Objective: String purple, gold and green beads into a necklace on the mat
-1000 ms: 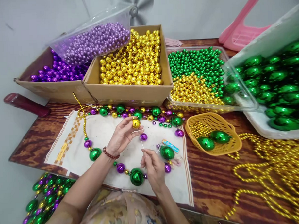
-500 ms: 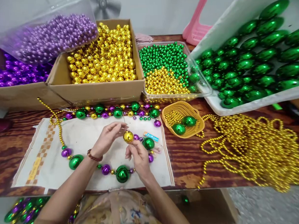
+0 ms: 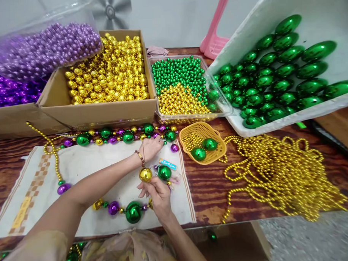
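My right hand (image 3: 157,195) is closed in a pinch on a gold ball bead (image 3: 145,174) threaded on a thin needle, just above the white cloth (image 3: 86,166). My left hand (image 3: 150,147) reaches forward to the row of loose green, purple and gold beads (image 3: 125,135) at the cloth's far edge, fingers curled at small beads there; what they hold is hidden. A partly strung necklace (image 3: 124,208) of green, purple and gold beads curves across the cloth below my hands. A green ball (image 3: 164,172) lies beside the right hand.
Cardboard boxes of gold beads (image 3: 109,75) and purple beads (image 3: 7,92) stand behind, with a clear tub of small green and gold beads (image 3: 181,86), a white tray of large green balls (image 3: 277,81), a yellow basket (image 3: 203,144) and a heap of gold bead strings (image 3: 281,172).
My left hand let go near the gold bead and reached forward to the loose bead row. The right hand keeps the gold bead. The view shifted right.
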### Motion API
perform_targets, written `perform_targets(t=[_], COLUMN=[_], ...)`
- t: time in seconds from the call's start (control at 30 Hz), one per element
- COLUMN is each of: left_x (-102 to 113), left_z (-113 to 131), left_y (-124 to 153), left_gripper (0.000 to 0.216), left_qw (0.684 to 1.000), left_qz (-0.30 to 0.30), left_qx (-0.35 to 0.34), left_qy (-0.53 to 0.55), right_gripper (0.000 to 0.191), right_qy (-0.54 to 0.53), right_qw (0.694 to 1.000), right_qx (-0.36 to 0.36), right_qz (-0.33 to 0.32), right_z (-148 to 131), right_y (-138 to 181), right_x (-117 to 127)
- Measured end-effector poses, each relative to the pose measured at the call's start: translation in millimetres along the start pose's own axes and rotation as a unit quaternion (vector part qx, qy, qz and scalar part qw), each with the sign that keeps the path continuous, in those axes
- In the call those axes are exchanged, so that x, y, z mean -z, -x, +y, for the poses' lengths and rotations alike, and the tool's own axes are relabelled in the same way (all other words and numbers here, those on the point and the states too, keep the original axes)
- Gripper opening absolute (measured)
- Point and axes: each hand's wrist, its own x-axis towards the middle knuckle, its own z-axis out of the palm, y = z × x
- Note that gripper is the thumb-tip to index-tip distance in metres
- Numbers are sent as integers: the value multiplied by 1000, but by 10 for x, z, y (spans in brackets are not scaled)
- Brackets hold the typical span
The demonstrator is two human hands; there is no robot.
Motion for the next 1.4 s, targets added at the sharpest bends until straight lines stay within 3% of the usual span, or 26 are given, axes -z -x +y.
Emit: perform_targets(t=[0.2, 0.3, 0.37, 0.43, 0.53, 0.63, 0.73, 0.97, 1.4], left_x=[-65, 53, 212, 397, 636, 769, 827, 898, 909], left_z=[33, 55, 65, 74, 90, 98, 77, -45, -109], left_y=[5, 37, 108, 231, 481, 696, 805, 864, 873], left_gripper=[26, 17, 13, 9, 15, 17, 13, 15, 18], left_qw=[997, 994, 983, 940, 829, 761, 728, 720, 733], left_qz=[38, 55, 66, 67, 64, 79, 102, 119, 122], left_qx=[25, 27, 46, 82, 108, 103, 105, 97, 84], left_qy=[63, 87, 162, 323, 545, 636, 669, 677, 664], right_gripper=[26, 22, 21, 21, 19, 18, 18, 14, 11], right_qy=[-15, -35, -38, -27, 0, 24, 41, 62, 74], right_qw=[999, 997, 996, 995, 995, 995, 996, 996, 996], right_qx=[-12, -7, -7, -6, -1, 12, 28, 50, 51], right_qz=[48, 67, 80, 91, 102, 95, 72, 37, 20], right_z=[-18, -35, -36, -34, -39, -64, -94, -111, -118], right_y=[-6, -21, -28, -31, -33, -42, -49, -14, -16], right_x=[-8, 2, 23, 52, 91, 106, 92, 65, 75])
